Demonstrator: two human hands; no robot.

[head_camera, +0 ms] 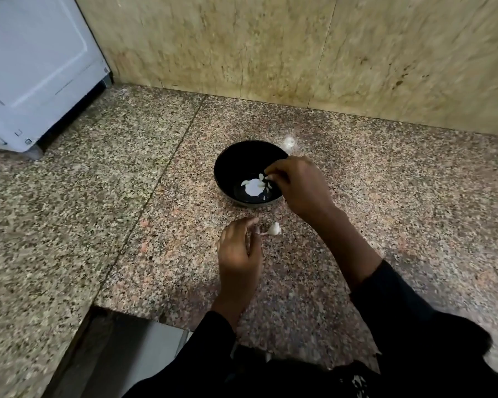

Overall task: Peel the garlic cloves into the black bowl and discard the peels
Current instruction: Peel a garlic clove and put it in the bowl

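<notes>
Over the black bowl, the right hand pinches a peeled clove, apparently about to drop it among the cloves inside, while the left hand, nearer than the bowl, pinches a peel, seemingly next for discarding.

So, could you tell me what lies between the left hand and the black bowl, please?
In the head view, a scrap of garlic peel held by the left hand, then bare counter up to the black bowl.

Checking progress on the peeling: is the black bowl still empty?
No. The black bowl holds a few pale peeled garlic cloves at its bottom, under the right hand.
</notes>
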